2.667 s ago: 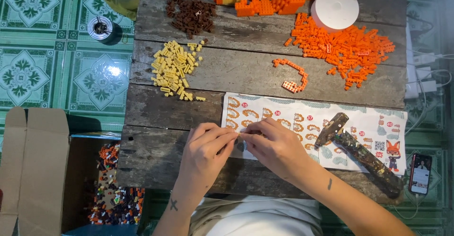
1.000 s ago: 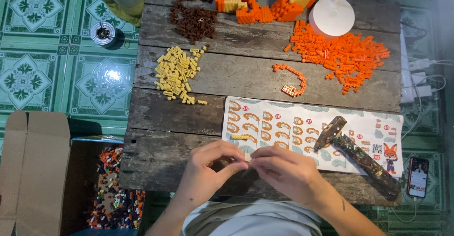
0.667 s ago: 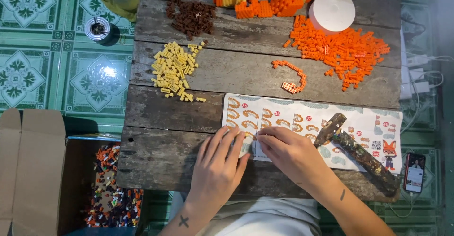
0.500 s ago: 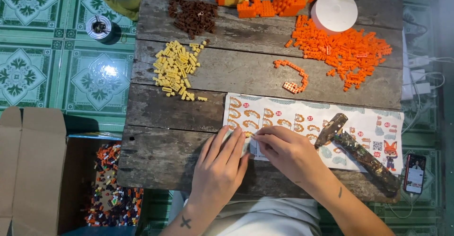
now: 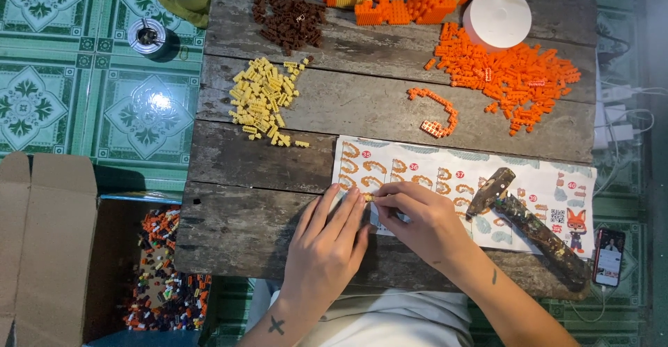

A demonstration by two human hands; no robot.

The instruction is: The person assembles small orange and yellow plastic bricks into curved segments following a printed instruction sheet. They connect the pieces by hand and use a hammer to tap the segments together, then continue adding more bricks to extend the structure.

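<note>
While both hands meet at the near edge of the worktop (image 5: 278, 163), the following conditions apply.

Left hand (image 5: 327, 243): lies flat, palm down, fingers extended and together; the grip is slack, with the fingertips touching a tiny yellow piece (image 5: 369, 197) at the left edge of the instruction sheet (image 5: 431, 173).
Right hand (image 5: 421, 218): grip closed to a pinch, thumb and forefinger pressed on the same yellow piece; whether it is lifted or seated on the sheet cannot be told.
Location of piece: between the two sets of fingertips, on the lower left corner of the sheet, well apart from the yellow brick pile (image 5: 268, 100).
Risk, loss of piece: the pinch covers nearly the whole piece; a slip would likely flick it off the near edge, towards the open cardboard box (image 5: 76, 249) of mixed bricks on the floor.
Risk, sheet shift: only the hammer (image 5: 529, 225) weighs the sheet down on the right; pressure from the left hand could slide or crease the free left end.
Risk, scatter: the orange brick pile (image 5: 518, 76) and orange curved strip (image 5: 435, 114) lie loose just beyond the sheet; a forearm sweep would mix them.
Risk, phone (image 5: 609, 256): rests at the right corner, near the hammer handle; a nudge could tip it off.
</note>
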